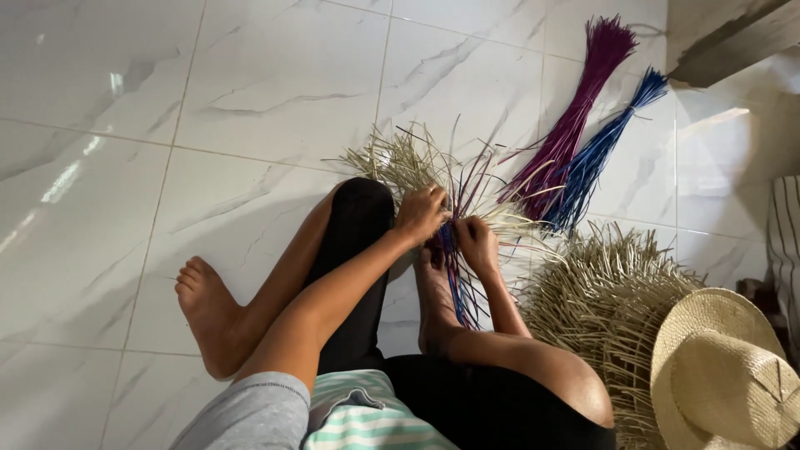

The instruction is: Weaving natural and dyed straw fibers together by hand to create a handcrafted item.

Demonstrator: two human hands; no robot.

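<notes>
Knees bent beneath me, my left hand [422, 212] and right hand [475, 242] both close their fingers around the woven straw strands [454, 250], purple bundle [575, 117] lying beyond.

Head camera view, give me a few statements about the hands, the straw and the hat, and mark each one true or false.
1. Both hands, the left hand and the right hand, are on the strands being woven. True.
2. The straw hat sits on the person's knee. False: it lies at the lower right, next to the unfinished straw piece.
3. A purple bundle and a blue bundle lie side by side on the tiled floor. True.
4. The person wears shoes. False: the bare foot rests on the floor.
</notes>
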